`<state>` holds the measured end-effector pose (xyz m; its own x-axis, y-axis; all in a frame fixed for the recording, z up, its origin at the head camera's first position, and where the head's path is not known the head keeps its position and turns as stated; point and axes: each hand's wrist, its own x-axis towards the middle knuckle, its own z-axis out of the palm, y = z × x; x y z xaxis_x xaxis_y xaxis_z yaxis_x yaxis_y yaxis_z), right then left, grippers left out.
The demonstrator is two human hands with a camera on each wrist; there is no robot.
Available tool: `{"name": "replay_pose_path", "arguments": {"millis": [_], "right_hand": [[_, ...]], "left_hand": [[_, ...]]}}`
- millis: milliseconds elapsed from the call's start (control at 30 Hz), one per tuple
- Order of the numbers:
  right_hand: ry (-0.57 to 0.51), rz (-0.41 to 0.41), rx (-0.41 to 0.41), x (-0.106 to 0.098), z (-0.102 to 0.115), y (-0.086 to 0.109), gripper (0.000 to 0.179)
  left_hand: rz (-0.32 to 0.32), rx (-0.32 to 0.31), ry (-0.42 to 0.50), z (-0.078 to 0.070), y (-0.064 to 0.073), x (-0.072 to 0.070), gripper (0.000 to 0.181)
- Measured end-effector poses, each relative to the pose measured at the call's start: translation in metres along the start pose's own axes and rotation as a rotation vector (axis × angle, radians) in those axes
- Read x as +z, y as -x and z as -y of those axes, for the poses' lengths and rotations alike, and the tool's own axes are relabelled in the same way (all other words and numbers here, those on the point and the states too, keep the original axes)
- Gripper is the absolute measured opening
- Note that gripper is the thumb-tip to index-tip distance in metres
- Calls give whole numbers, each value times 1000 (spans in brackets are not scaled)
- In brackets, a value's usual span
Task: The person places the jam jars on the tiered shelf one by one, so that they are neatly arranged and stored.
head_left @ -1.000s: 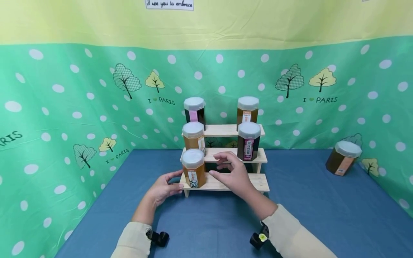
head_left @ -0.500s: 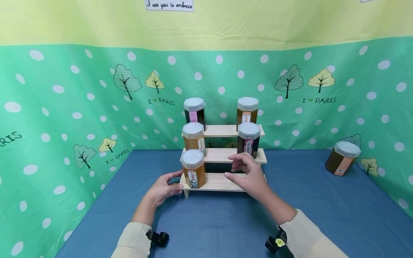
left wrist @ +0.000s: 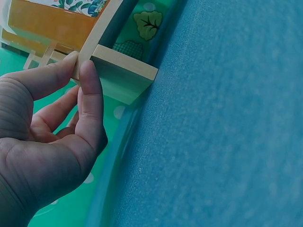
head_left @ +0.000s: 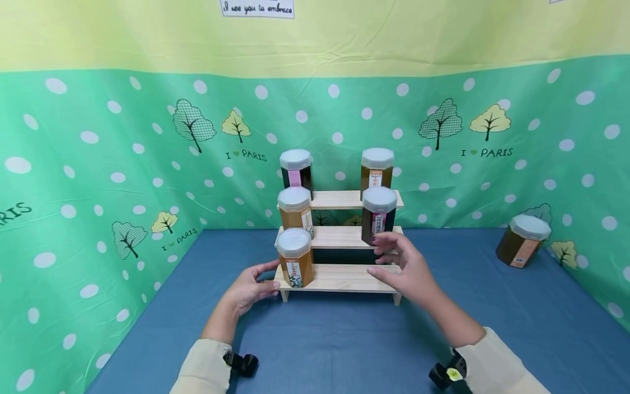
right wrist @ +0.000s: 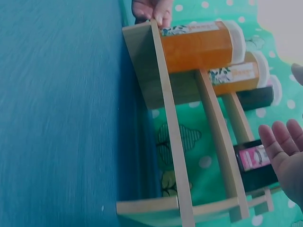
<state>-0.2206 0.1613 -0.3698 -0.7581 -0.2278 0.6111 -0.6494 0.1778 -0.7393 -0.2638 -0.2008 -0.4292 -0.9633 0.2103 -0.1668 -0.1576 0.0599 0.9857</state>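
My left hand (head_left: 250,290) pinches the left end of the bottom board of a three-step wooden display rack (head_left: 351,277); the left wrist view shows thumb and forefinger on the board's edge (left wrist: 90,46). Just beside them, an amber honey jar (head_left: 297,260) with a white lid stands on that board. My right hand (head_left: 404,268), its fingers loosely bent, holds nothing. It hovers in front of the rack's right end, below a dark jar (head_left: 378,216) with a pink label on the middle step. In the head view its fingertips overlap that jar's lower edge.
Another amber jar (head_left: 295,207) stands on the middle step's left. The top step bears a dark jar (head_left: 297,171) at left and a brown jar (head_left: 377,171) at right. A further brown jar (head_left: 523,241) sits tilted on the blue cloth (head_left: 325,350), far right.
My right hand has moved rightwards, from near the front amber jar to the rack's right end, holding nothing throughout. My left hand has kept its place on the board, and the jars have not moved.
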Motion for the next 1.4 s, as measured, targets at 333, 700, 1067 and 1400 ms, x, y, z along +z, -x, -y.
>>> {"name": "replay_pose_path", "arguments": {"millis": [333,700,1067,1400], "right_hand": [[120,-40,31,-20,-5,10,56],[186,-161,21,-37,-10,19,72],[345,-226,75,-64,-16,27,66],[385,-263,39,-88,-19,35,64]], "left_hand": [[10,1,5,3,-3,-3,67],[-13,-2,-5,5,-5,-2,65],[-14,-8,11,4,-4,-2,65],[-3,-5,6,5,-5,-2,66]]}}
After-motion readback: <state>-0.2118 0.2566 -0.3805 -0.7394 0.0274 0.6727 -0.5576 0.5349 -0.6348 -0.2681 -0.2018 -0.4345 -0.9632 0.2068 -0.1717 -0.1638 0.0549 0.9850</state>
